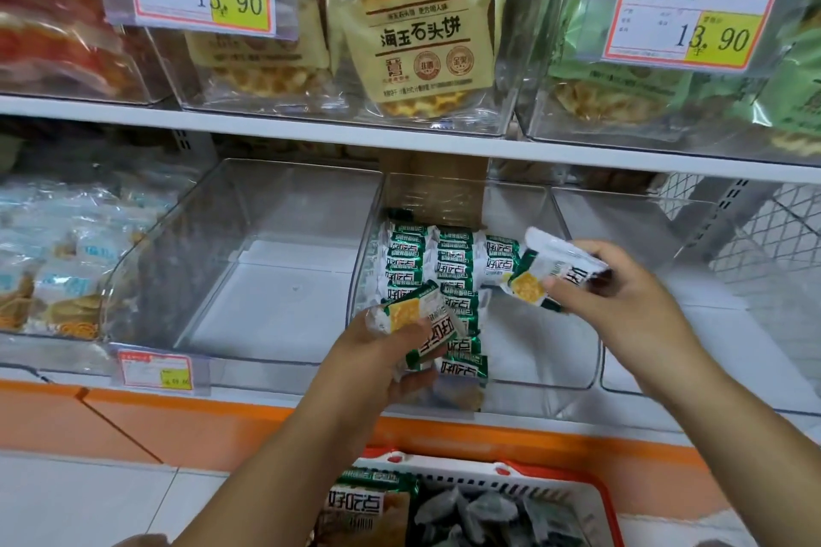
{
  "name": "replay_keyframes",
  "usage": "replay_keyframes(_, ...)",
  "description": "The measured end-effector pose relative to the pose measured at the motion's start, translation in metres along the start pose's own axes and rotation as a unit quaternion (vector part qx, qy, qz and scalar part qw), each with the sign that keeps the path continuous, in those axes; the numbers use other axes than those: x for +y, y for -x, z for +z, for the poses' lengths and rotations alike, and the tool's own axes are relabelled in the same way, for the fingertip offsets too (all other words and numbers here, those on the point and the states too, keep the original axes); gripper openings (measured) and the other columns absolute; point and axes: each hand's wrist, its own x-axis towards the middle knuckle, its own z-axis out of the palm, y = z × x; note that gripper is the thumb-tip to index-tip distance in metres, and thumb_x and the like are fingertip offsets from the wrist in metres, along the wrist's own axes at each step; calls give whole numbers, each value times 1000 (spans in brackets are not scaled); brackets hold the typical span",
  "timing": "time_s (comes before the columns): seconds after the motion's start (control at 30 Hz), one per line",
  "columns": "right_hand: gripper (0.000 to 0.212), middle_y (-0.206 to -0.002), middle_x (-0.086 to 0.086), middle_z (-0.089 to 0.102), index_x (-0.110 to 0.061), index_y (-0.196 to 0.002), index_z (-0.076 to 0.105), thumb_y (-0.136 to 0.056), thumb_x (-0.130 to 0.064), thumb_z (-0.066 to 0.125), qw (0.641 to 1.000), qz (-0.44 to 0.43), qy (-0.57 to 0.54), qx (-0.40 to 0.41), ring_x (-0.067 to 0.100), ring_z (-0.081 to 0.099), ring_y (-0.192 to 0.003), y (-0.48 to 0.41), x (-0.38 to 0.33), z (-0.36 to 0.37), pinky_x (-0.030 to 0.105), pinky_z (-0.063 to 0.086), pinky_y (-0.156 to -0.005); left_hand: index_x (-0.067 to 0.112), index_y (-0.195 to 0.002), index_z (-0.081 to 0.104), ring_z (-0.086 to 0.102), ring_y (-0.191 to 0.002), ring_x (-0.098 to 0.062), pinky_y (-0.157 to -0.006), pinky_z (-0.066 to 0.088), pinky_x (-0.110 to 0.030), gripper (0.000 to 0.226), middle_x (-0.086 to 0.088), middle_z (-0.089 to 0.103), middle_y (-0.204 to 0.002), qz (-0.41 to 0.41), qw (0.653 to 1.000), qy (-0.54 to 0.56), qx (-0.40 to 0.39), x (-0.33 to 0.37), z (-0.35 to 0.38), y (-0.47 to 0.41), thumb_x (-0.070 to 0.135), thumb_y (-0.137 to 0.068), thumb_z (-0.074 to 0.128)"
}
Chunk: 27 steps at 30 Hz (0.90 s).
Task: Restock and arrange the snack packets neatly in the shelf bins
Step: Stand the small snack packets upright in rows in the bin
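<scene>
A green-and-white foil snack packet (pixel 415 315) is gripped in the left hand (pixel 377 355); a second such packet (pixel 540 275) is pinched by the right hand (pixel 622 302), both over the clear plastic shelf bin (pixel 546 355) where matching packets (pixel 448 262) are stacked.

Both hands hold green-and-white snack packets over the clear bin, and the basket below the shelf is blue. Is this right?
Not quite. The head view shows the basket is red, not blue. The rest holds: the left hand and the right hand each hold a green-and-white snack packet over the clear bin.
</scene>
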Motion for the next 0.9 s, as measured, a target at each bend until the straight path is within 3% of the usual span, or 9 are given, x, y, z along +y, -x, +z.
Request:
replay_keyframes(0.07,24,-91,-9,69,-35,-94,62,-80,-22,76,992,-34,115,-29,8,64,-81,-28,-3,1,24,50,-73,10,-117,60,73,-95,-26,-85,60,-44,28,-11,75,-104,24,999,-33,5,6,-6,1,8,-90,68)
replay_keyframes(0.17,35,-94,-5,63,-26,-101,52,-78,-25,78,950,-88,292,-73,20,60,-85,-72,-6,11,29,43,-69,8,-112,62,74,-91,-25,-89,58,-45,23,-10,76,-98,51,997,-56,15,14,-14,0,6,-90,67)
replay_keyframes(0.27,38,-108,9,62,-14,-114,49,-85,-26,71,855,-100,496,-113,29,57,-97,-107,-7,21,27,33,-68,8,-110,64,75,-88,-24,-85,59,-42,21,-8,77,-95,67,995,-65,22,19,-22,-3,8,-90,67)
replay_keyframes(0.37,36,-103,12,58,-12,-121,45,-89,-16,60,763,-77,619,-170,31,56,-91,-130,6,32,29,39,-67,13,-109,65,75,-87,-20,-81,58,-37,19,-5,78,-93,67,995,-72,21,20,-26,-4,10,-90,66)
replay_keyframes(0.43,41,-100,10,56,-11,-126,44,-87,-9,56,735,-58,646,-200,30,56,-90,-140,16,39,28,41,-67,16,-108,66,75,-87,-18,-80,57,-36,18,-2,78,-93,68,994,-87,13,20,-29,-5,12,-91,65)
replay_keyframes(0.57,44,-116,11,57,-15,-127,49,-84,-14,61,721,-43,649,-240,28,58,-101,-151,32,52,25,39,-70,18,-107,69,75,-90,-18,-78,57,-33,17,-2,77,-96,72,992,-102,-4,21,-34,-7,17,-90,66)
replay_keyframes(0.73,38,-116,10,60,-14,-119,56,-83,-19,67,725,-26,637,-260,24,53,-91,-159,53,60,24,35,-68,18,-104,71,74,-90,-18,-80,57,-36,15,-1,77,-96,83,990,-113,-3,23,-39,-11,15,-89,68)
replay_keyframes(0.9,44,-121,10,59,-14,-124,53,-85,-21,70,774,-31,590,-229,28,57,-107,-153,47,55,27,42,-77,25,-108,70,74,-93,-17,-80,59,-33,21,3,77,-100,92,984,-152,-27,22,-41,-10,15,-89,68)
